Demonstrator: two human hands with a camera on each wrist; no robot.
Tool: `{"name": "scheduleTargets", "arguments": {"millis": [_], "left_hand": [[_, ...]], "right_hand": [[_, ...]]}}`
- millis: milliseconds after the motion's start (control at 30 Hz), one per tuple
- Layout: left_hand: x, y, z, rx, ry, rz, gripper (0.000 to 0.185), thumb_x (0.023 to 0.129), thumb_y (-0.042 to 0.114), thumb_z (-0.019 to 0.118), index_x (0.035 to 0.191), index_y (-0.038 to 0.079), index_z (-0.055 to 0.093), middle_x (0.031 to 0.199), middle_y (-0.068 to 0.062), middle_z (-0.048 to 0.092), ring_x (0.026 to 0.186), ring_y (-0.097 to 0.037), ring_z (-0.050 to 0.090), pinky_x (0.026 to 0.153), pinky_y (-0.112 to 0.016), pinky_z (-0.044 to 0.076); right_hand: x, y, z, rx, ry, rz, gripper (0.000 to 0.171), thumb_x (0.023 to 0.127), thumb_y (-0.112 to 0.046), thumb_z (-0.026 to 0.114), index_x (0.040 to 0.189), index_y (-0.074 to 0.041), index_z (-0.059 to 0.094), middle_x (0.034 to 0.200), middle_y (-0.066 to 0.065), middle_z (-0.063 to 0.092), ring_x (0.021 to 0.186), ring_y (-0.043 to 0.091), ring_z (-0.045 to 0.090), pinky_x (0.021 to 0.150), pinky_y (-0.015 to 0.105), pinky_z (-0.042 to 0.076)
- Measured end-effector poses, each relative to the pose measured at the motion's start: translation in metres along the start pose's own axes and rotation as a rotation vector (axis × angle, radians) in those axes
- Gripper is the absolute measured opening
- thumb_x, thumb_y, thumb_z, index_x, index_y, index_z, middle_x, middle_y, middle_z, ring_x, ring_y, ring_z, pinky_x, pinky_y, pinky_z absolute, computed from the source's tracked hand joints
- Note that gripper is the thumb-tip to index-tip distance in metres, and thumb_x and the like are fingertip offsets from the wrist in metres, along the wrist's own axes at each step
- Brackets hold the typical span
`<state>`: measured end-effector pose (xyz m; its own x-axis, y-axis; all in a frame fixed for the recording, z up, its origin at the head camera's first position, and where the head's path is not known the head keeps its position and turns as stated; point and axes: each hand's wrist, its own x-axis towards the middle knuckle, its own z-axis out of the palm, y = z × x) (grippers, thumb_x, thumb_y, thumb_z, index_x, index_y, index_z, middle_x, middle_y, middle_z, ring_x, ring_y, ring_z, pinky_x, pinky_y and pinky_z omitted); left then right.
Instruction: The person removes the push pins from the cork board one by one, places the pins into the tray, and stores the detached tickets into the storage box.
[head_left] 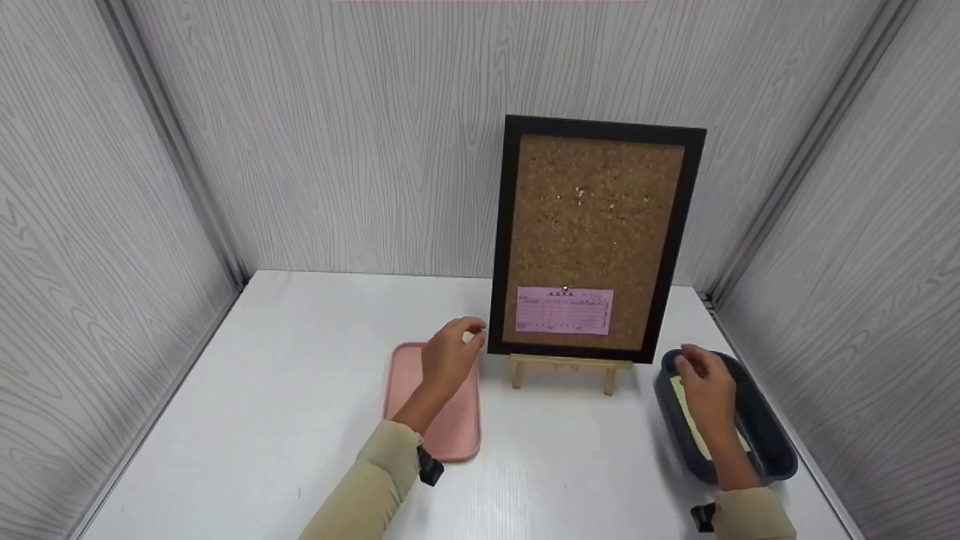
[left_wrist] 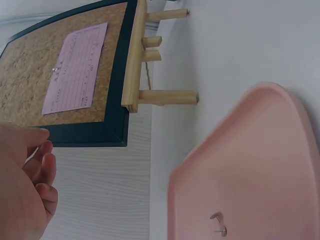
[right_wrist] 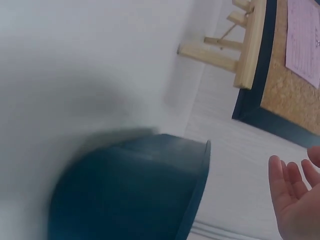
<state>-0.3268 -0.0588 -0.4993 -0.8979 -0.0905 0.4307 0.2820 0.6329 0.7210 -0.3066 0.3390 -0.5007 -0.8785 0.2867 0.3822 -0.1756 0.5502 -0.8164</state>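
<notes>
Over the far end of a pink tray (head_left: 402, 375), my left hand (head_left: 452, 352) is raised beside the lower left corner of a black-framed corkboard (head_left: 592, 247). Its fingers bend loosely, and nothing shows between them in the left wrist view. Two small metal pins (left_wrist: 220, 231) lie in the tray. A pink printed slip (head_left: 564, 311) hangs low on the cork by a pin (head_left: 565, 288) at its top edge. My right hand (head_left: 709, 390) hovers above a dark blue bin (head_left: 776, 442), its fingers relaxed and apart from the thumb. Pale yellow paper (head_left: 690, 411) lies in the bin, partly hidden by that hand.
A small wooden easel (head_left: 571, 361) props the corkboard upright on the white table (head_left: 300, 375). Grey wood-grain panels (head_left: 337, 135) enclose the back and both sides. The bin sits close to the right panel.
</notes>
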Motion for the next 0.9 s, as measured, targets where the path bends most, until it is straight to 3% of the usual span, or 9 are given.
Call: {"name": "scheduleTargets", "arguments": {"millis": [267, 433, 600, 800, 900], "left_hand": [[0.01, 0.023, 0.023, 0.024, 0.024, 0.084, 0.014, 0.096, 0.025, 0.069, 0.108, 0.019, 0.074, 0.104, 0.004, 0.073, 0.092, -0.015, 0.071, 0.074, -0.036, 0.054], [0.016, 0.038, 0.035, 0.062, 0.051, 0.139, 0.014, 0.096, 0.022, 0.07, 0.108, 0.017, 0.075, 0.103, 0.003, 0.073, 0.088, -0.011, 0.07, 0.073, -0.033, 0.056], [0.026, 0.051, 0.042, 0.085, 0.071, 0.152, 0.014, 0.095, 0.021, 0.07, 0.108, 0.017, 0.074, 0.102, 0.002, 0.072, 0.085, -0.011, 0.069, 0.072, -0.031, 0.056], [0.039, 0.065, 0.051, 0.128, 0.084, 0.173, 0.015, 0.097, 0.025, 0.069, 0.11, 0.019, 0.074, 0.103, 0.004, 0.071, 0.084, -0.009, 0.068, 0.071, -0.029, 0.056], [0.043, 0.072, 0.056, 0.153, 0.105, 0.196, 0.015, 0.096, 0.025, 0.069, 0.11, 0.02, 0.074, 0.102, 0.005, 0.072, 0.087, -0.009, 0.07, 0.071, -0.029, 0.056]], "right_hand": [[0.006, -0.015, 0.025, 0.04, -0.036, -0.053, 0.03, 0.1, -0.016, 0.063, 0.127, -0.003, 0.066, 0.118, 0.014, 0.064, 0.087, -0.004, 0.058, 0.07, 0.009, 0.046], [0.009, -0.024, 0.038, 0.049, -0.051, -0.088, 0.03, 0.1, -0.014, 0.063, 0.128, -0.002, 0.065, 0.121, 0.014, 0.064, 0.1, 0.009, 0.058, 0.073, 0.007, 0.045], [0.016, -0.033, 0.05, 0.066, -0.051, -0.137, 0.028, 0.099, -0.009, 0.063, 0.126, -0.001, 0.064, 0.118, 0.015, 0.063, 0.105, 0.02, 0.058, 0.074, 0.006, 0.044], [0.024, -0.041, 0.061, 0.073, -0.072, -0.145, 0.028, 0.1, -0.012, 0.063, 0.126, -0.002, 0.064, 0.12, 0.013, 0.062, 0.109, 0.018, 0.057, 0.085, 0.014, 0.044], [0.028, -0.044, 0.067, 0.079, -0.071, -0.169, 0.028, 0.099, -0.011, 0.064, 0.125, -0.002, 0.064, 0.118, 0.013, 0.062, 0.102, 0.016, 0.055, 0.082, 0.017, 0.043]]}}
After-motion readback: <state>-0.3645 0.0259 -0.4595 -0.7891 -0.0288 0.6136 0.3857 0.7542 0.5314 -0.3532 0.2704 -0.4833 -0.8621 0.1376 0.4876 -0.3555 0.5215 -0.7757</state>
